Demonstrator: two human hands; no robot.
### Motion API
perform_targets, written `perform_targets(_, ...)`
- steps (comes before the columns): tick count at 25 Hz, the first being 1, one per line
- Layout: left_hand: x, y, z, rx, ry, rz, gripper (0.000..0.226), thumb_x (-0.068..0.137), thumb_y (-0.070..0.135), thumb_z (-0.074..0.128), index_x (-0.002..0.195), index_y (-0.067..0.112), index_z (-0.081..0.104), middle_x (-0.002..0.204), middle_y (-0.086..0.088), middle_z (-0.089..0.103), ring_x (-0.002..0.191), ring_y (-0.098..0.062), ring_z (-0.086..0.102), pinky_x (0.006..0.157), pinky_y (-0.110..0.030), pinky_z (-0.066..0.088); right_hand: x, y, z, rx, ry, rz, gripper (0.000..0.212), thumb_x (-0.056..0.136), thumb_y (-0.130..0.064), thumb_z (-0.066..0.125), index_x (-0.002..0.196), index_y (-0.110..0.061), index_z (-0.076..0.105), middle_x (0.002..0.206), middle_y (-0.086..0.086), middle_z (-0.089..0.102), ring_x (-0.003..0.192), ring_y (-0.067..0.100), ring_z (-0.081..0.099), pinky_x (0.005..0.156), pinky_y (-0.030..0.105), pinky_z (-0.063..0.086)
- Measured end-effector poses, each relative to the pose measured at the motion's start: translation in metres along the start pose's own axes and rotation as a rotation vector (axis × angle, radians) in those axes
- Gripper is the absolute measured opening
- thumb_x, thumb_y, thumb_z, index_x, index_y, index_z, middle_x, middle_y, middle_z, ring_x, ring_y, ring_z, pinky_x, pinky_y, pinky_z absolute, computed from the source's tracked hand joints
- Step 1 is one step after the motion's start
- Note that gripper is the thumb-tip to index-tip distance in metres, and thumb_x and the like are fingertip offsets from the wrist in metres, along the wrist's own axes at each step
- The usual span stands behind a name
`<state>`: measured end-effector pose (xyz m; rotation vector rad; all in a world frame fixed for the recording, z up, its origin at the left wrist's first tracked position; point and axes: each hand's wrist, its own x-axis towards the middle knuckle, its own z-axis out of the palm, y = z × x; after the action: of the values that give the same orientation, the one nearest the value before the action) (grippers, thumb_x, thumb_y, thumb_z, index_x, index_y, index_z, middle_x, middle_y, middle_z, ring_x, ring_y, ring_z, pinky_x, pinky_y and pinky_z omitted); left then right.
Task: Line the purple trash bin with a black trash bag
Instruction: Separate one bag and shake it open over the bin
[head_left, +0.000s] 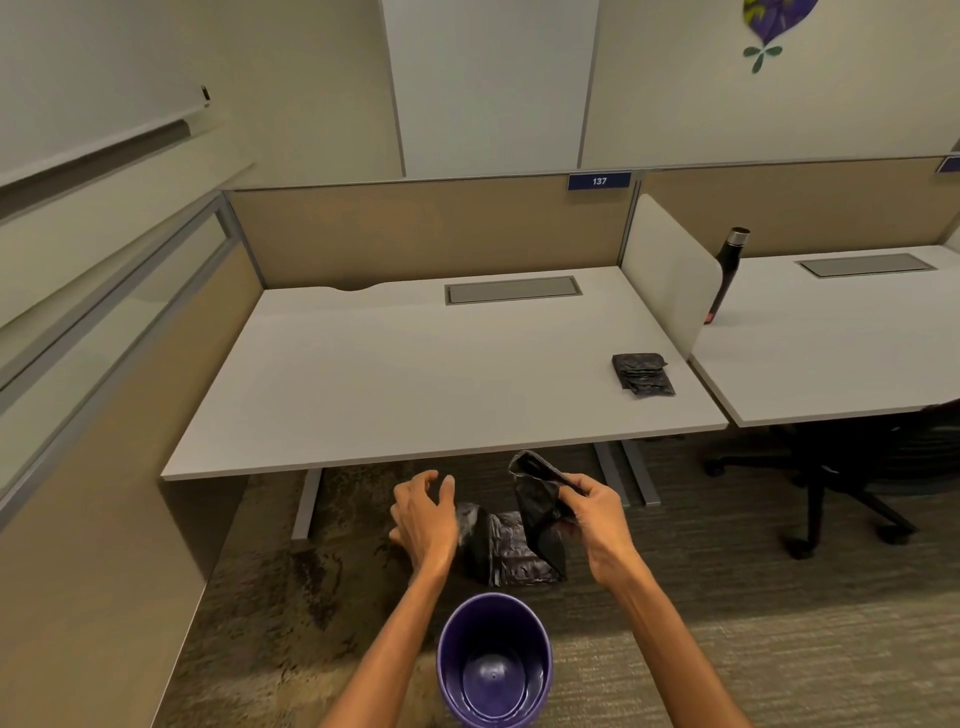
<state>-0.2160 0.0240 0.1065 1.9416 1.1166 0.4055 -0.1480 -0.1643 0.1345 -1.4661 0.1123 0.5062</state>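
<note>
The purple trash bin (493, 670) stands upright on the carpet between my forearms, with nothing inside. Above it, a partly unfolded black trash bag (519, 540) hangs in the air in front of the desk edge. My right hand (597, 514) pinches the bag's upper right part. My left hand (423, 514) is at the bag's left edge with the fingers curled; its grip on the plastic is hidden by the hand itself.
A white desk (415, 374) lies ahead, with a stack of folded black bags (643, 373) near its right front corner. A white divider (670, 270), a dark bottle (727, 270) and a black office chair (852, 467) are to the right. A beige partition runs along the left.
</note>
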Motion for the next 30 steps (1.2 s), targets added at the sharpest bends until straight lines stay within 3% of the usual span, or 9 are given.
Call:
perform_targets(2, -0.005, 0.013, -0.002, -0.134, -0.059, 0.117, 0.028, 0.096, 0.052, 0.054, 0.113, 0.031, 0.061, 0.123, 0.002, 0.056, 0.109, -0.016, 0.056, 0.091, -0.034, 0.04, 0.001, 0.003, 0.008, -0.002, 0.048, -0.022, 0.01, 0.094, -0.012, 0.066, 0.101, -0.014, 0.074, 0.096, 0.008, 0.075, 0.083, 0.014, 0.07, 0.063, 0.023, 0.057)
perform_targets(6, -0.023, 0.035, -0.006, -0.332, -0.443, 0.321, 0.05, 0.081, 0.068, 0.061, 0.118, 0.038, 0.046, 0.114, 0.016, 0.057, 0.098, -0.004, 0.063, 0.08, -0.021, 0.051, 0.003, 0.01, 0.023, -0.091, 0.123, -0.11, 0.011, 0.093, -0.018, 0.068, 0.103, -0.022, 0.069, 0.099, 0.002, 0.074, 0.092, 0.015, 0.074, 0.081, 0.034, 0.062)
perform_targets(11, -0.019, 0.022, -0.002, -0.252, -0.54, 0.419, 0.07, 0.077, 0.034, 0.081, 0.133, 0.034, 0.04, 0.118, 0.019, 0.057, 0.106, -0.001, 0.063, 0.082, -0.012, 0.051, 0.003, 0.016, 0.03, -0.182, 0.109, -0.147, 0.014, 0.095, -0.023, 0.067, 0.107, -0.026, 0.072, 0.098, -0.003, 0.075, 0.093, 0.012, 0.073, 0.074, 0.025, 0.06)
perform_targets(14, -0.001, 0.015, -0.006, -0.221, -0.445, 0.38, 0.043, 0.088, 0.018, 0.071, 0.124, 0.036, 0.055, 0.111, 0.018, 0.066, 0.11, -0.002, 0.064, 0.077, -0.004, 0.049, 0.004, 0.02, 0.021, -0.226, 0.028, -0.124, 0.011, 0.094, -0.033, 0.067, 0.101, -0.03, 0.075, 0.094, -0.003, 0.077, 0.094, 0.015, 0.073, 0.083, 0.034, 0.06)
perform_targets(20, 0.018, 0.023, -0.014, -0.12, -0.1, 0.28, 0.031, 0.095, 0.01, 0.06, 0.122, 0.024, 0.063, 0.109, 0.009, 0.068, 0.099, -0.006, 0.062, 0.086, -0.025, 0.053, 0.006, 0.015, -0.001, -0.322, -0.252, -0.084, 0.014, 0.091, -0.034, 0.071, 0.094, -0.023, 0.08, 0.093, 0.008, 0.078, 0.087, 0.019, 0.07, 0.077, 0.035, 0.049)
perform_targets(23, 0.019, 0.039, -0.019, -0.486, 0.063, 0.009, 0.029, 0.097, 0.023, 0.062, 0.125, 0.022, 0.058, 0.108, 0.007, 0.066, 0.087, -0.006, 0.064, 0.079, -0.027, 0.054, 0.002, 0.013, -0.003, -0.235, -0.267, -0.012, 0.023, 0.084, -0.039, 0.076, 0.096, -0.019, 0.08, 0.097, 0.011, 0.079, 0.086, 0.019, 0.072, 0.078, 0.033, 0.052)
perform_targets(25, 0.011, 0.04, -0.02, -0.675, 0.147, -0.064, 0.018, 0.099, 0.036, 0.056, 0.107, 0.022, 0.064, 0.088, 0.004, 0.068, 0.07, -0.008, 0.064, 0.068, -0.026, 0.054, 0.001, 0.015, 0.001, -0.077, -0.162, 0.046, 0.021, 0.083, -0.036, 0.077, 0.095, -0.019, 0.08, 0.098, 0.011, 0.079, 0.087, 0.019, 0.074, 0.08, 0.035, 0.055)
perform_targets(27, -0.005, 0.03, -0.016, -0.649, 0.033, 0.105, 0.039, 0.101, 0.046, 0.05, 0.078, 0.019, 0.068, 0.058, 0.004, 0.058, 0.047, -0.007, 0.051, 0.049, -0.019, 0.044, 0.003, 0.02, 0.007, 0.029, -0.042, 0.067, 0.02, 0.085, -0.031, 0.076, 0.1, -0.018, 0.079, 0.098, 0.008, 0.08, 0.092, 0.021, 0.074, 0.085, 0.038, 0.056)
perform_targets(30, -0.024, 0.007, -0.009, -0.49, -0.431, 0.325, 0.059, 0.096, 0.057, 0.051, 0.061, 0.013, 0.068, 0.042, 0.001, 0.052, 0.035, -0.01, 0.044, 0.042, -0.018, 0.038, 0.005, 0.027, 0.014, 0.089, 0.053, 0.071, 0.021, 0.091, -0.029, 0.071, 0.108, -0.016, 0.074, 0.098, 0.006, 0.08, 0.093, 0.021, 0.074, 0.08, 0.035, 0.055)
